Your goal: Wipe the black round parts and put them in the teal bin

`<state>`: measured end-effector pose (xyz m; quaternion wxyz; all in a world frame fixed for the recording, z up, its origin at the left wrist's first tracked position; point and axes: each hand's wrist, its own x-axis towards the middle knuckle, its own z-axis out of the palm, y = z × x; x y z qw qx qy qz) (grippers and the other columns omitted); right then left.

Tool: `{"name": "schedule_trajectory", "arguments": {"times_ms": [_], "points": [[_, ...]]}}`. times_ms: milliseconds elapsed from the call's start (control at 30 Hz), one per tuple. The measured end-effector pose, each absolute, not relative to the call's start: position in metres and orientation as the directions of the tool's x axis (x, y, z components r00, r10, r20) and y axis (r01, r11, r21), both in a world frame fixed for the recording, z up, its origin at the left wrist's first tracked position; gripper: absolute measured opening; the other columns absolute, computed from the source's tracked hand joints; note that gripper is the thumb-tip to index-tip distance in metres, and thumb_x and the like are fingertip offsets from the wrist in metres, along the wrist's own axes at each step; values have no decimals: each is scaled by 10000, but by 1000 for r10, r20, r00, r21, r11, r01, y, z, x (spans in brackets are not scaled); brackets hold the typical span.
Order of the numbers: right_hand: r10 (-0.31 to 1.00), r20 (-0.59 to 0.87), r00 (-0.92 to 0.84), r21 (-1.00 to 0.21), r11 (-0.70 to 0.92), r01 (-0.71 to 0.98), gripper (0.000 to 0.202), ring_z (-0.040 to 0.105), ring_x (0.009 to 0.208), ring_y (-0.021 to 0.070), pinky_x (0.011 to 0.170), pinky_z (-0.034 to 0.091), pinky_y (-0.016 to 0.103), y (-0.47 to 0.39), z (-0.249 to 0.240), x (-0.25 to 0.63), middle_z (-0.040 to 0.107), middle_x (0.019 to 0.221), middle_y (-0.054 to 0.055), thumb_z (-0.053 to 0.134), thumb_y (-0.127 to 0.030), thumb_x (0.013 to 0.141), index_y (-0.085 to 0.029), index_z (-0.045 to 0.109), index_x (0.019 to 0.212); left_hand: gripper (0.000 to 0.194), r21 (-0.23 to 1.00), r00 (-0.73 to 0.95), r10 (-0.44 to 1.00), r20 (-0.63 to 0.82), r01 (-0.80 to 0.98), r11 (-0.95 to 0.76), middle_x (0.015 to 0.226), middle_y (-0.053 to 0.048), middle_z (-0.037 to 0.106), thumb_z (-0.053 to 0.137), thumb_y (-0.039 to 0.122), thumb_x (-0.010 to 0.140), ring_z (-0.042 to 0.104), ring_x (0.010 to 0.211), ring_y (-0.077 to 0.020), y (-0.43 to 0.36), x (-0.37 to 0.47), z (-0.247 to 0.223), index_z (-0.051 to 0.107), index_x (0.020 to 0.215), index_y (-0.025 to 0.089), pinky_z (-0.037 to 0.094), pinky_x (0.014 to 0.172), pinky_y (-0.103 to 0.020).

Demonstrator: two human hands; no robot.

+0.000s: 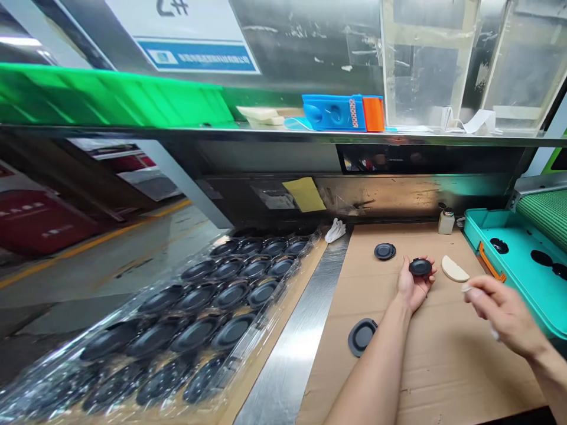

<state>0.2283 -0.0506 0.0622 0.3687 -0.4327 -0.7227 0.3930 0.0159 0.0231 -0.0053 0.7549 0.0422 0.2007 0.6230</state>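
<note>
My left hand (414,287) holds a round black part (420,267) on its upturned fingers, above the cardboard sheet (381,372). To its right, my right hand (500,307) pinches a small whitish piece (466,288) between thumb and fingertips. Between the hands, a little farther back, lies a cream half-round pad (454,269). One black round part (385,251) rests on the cardboard behind and left of my left hand. Another black part (362,336) lies beside my left forearm, which overlaps its edge slightly.
A clear tray (305,268) with rows of black parts stands at left. A teal bin (538,289) with several black discs is at right, near a small bottle (446,222). Overhead, a shelf (274,137) carries a green bin (110,97) and a blue-orange box (341,113).
</note>
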Motion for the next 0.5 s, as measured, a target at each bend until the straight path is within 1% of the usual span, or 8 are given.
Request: {"name": "schedule_trajectory", "arguments": {"times_ms": [67, 100, 167, 233, 300, 400, 433, 500], "points": [[882, 147, -448, -761, 390, 518, 320, 635, 843, 226, 777, 531, 363, -37, 49, 225, 679, 905, 57, 520, -505, 964, -237, 695, 965, 441, 322, 118, 966, -232, -927, 191, 917, -111, 696, 398, 517, 992, 669, 697, -193, 25, 16, -5, 637, 1074, 156, 434, 529, -253], [869, 141, -474, -667, 437, 604, 325, 634, 913, 242, 832, 514, 376, -28, 42, 223, 685, 965, 65, 501, -501, 965, -243, 700, 965, 425, 328, 107, 968, -225, -927, 179, 926, -103, 693, 392, 505, 996, 672, 706, -198, 26, 16, -5, 630, 1100, 168, 433, 530, -256], [878, 191, -439, -475, 474, 741, 343, 585, 1102, 277, 964, 451, 412, -6, 29, 222, 655, 1179, 90, 473, -481, 968, -245, 698, 1076, 395, 344, 87, 972, -219, -925, 161, 939, -94, 688, 382, 479, 1003, 678, 723, -207, 26, 16, -4, 616, 1132, 189, 434, 533, -264], [908, 243, -342, -318, 408, 856, 408, 505, 1230, 316, 1034, 386, 446, 17, 22, 220, 568, 1356, 112, 484, -473, 961, -245, 639, 1262, 364, 354, 67, 973, -220, -924, 143, 945, -94, 687, 381, 448, 1007, 681, 730, -213, 27, 15, -4, 604, 1145, 195, 444, 540, -273], [926, 199, -321, -204, 359, 911, 469, 477, 1260, 333, 1032, 366, 444, 39, 21, 215, 542, 1392, 127, 506, -447, 958, -246, 563, 1378, 343, 347, 54, 974, -222, -929, 130, 977, -111, 692, 391, 413, 1007, 685, 752, -218, 27, 14, -3, 595, 1158, 183, 469, 563, -284], [915, 74, -396, -135, 403, 905, 402, 544, 1169, 298, 959, 391, 372, 63, 25, 199, 617, 1251, 143, 485, -367, 980, -214, 591, 1337, 335, 323, 59, 968, -242, -936, 138, 1065, -160, 695, 398, 380, 1006, 693, 805, -225, 27, 12, -3, 594, 1133, 139, 513, 614, -302], [914, 65, -400, -132, 405, 905, 388, 564, 1132, 286, 936, 396, 356, 69, 26, 193, 630, 1207, 154, 465, -342, 990, -190, 596, 1322, 337, 319, 61, 966, -250, -937, 141, 1088, -172, 694, 397, 375, 1007, 695, 821, -228, 28, 12, -3, 597, 1115, 126, 522, 625, -306], [923, 107, -369, -146, 382, 913, 403, 579, 1091, 281, 918, 400, 348, 73, 30, 180, 634, 1169, 176, 425, -322, 1007, -143, 570, 1337, 346, 322, 47, 964, -261, -937, 133, 1089, -177, 697, 391, 368, 1010, 699, 836, -234, 29, 12, -3, 606, 1084, 107, 529, 627, -306]]}}
